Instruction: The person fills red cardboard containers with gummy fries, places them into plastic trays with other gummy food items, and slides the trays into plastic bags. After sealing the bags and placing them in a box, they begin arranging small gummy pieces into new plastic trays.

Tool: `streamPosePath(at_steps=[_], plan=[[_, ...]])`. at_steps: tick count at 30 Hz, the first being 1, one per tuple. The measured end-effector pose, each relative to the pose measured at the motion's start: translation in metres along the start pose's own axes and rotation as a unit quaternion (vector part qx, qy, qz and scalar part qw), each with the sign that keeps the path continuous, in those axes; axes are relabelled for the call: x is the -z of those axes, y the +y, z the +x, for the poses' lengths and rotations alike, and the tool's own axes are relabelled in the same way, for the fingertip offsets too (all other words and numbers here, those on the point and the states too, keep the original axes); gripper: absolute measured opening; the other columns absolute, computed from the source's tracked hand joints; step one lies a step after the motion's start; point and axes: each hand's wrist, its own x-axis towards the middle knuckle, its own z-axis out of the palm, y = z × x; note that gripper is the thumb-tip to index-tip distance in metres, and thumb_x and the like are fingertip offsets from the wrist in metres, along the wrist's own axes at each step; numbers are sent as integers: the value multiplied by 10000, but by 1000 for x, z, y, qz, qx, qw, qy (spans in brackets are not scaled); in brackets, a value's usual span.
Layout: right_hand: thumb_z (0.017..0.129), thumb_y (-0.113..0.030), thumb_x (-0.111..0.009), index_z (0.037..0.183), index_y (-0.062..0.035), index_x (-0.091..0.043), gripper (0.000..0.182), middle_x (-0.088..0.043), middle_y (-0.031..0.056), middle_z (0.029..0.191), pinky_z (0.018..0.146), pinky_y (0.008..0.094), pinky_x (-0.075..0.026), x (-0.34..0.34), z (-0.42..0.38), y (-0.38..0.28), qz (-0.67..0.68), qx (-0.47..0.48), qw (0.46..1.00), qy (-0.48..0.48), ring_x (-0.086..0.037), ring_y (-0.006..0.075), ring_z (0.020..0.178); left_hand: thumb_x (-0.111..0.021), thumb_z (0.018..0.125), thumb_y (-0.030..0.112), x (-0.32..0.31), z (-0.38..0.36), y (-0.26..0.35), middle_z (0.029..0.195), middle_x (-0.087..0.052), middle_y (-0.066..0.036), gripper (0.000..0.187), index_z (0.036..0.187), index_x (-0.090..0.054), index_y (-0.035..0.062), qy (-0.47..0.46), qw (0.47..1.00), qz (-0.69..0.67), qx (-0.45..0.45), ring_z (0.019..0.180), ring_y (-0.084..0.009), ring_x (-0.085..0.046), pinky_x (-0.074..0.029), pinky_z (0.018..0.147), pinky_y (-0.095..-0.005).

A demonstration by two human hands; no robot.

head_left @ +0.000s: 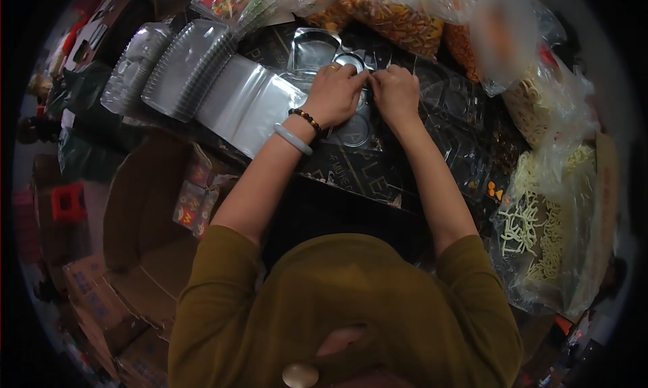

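My left hand [333, 94], with a dark bead bracelet [307, 118] and a pale bangle [293, 139] on its wrist, is closed over a clear plastic piece with round shapes [351, 61]. Close beside it, my right hand [397, 93] is closed in a pinch, its fingertips almost meeting the left ones. What lies between the fingertips is too small or hidden to make out. A round clear plastic piece [354, 131] lies below the hands. Beyond the left hand is a clear plastic tray [314, 48].
Stacked clear plastic trays [185, 70] and flat clear plastic bags [250, 104] lie at left. Bags of colourful snack pieces [395, 20] line the back. At right, an open carton [604, 212] holds pale, twisted sticks [523, 226]. A large cardboard box [145, 205] stands left of my body.
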Motion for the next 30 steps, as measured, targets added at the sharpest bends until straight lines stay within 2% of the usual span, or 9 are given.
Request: streamPosePath(at_steps=[4,8,11,13,16,20,24,27,30], plan=[[792,-232,-649,831,-114,-699,134,-595,49,815,760,410,-379,6,-10,-1,5,26,1000,10,-570,238,834,-513,813,127,-6,6,-7,1008,-565,-115,366,1169,-601,118,-49,999,1,5,928,-309,-539,-438,820,-406],[788,-244,-645,814,-127,-695,130,-583,40,803,790,415,-344,10,-15,-2,23,48,998,38,-558,231,834,-516,827,129,-2,8,-10,993,-564,-117,326,1138,-613,103,-14,999,-32,-15,910,-328,-537,-442,787,-416],[821,-239,-618,876,-133,-688,139,-587,47,892,816,410,-355,8,-17,3,21,40,999,0,-568,230,876,-546,858,206,-2,9,-6,975,-562,-116,302,1138,-619,120,-32,999,-21,-18,911,-325,-528,-422,815,-431],[809,-154,-642,914,-71,-680,139,-607,79,855,739,391,-454,21,-15,14,85,50,995,-33,-605,264,821,-575,855,293,6,13,5,995,-557,-114,327,1136,-617,132,-60,998,-6,-8,974,-315,-509,-387,869,-463],[819,-74,-668,994,-22,-663,182,-631,122,879,676,277,-501,85,-9,23,311,-22,944,111,-637,223,761,-602,841,376,12,10,14,1101,-541,-148,384,1131,-614,125,-31,996,62,-47,1098,-331,-470,-336,968,-487],[817,-58,-619,974,-4,-646,168,-622,154,840,680,322,-494,133,22,97,224,-78,925,296,-618,269,732,-585,871,365,9,10,23,1316,-467,-171,547,1288,-477,28,-36,998,-46,-6,1217,-370,-415,-272,1033,-551],[833,-207,-624,1103,-21,-623,327,-671,155,991,782,365,-490,96,114,230,-28,-45,981,186,-652,291,893,-527,903,418,6,-2,42,1444,-359,-142,586,1335,-427,36,-134,990,36,-2,1333,-350,-321,-226,1081,-535],[821,-256,-616,1043,-21,-640,325,-667,181,964,791,389,-495,105,154,208,20,-146,987,-60,-634,300,947,-540,899,396,8,-9,51,1430,-377,-137,571,1331,-428,40,-129,991,39,2,1314,-349,-348,-229,1081,-525],[828,-232,-611,1059,-24,-632,311,-659,159,974,792,373,-493,88,175,210,32,-121,983,-138,-621,273,937,-554,893,379,5,-15,56,1399,-414,-136,546,1310,-456,42,-105,993,47,-2,1287,-339,-380,-254,1070,-509]])
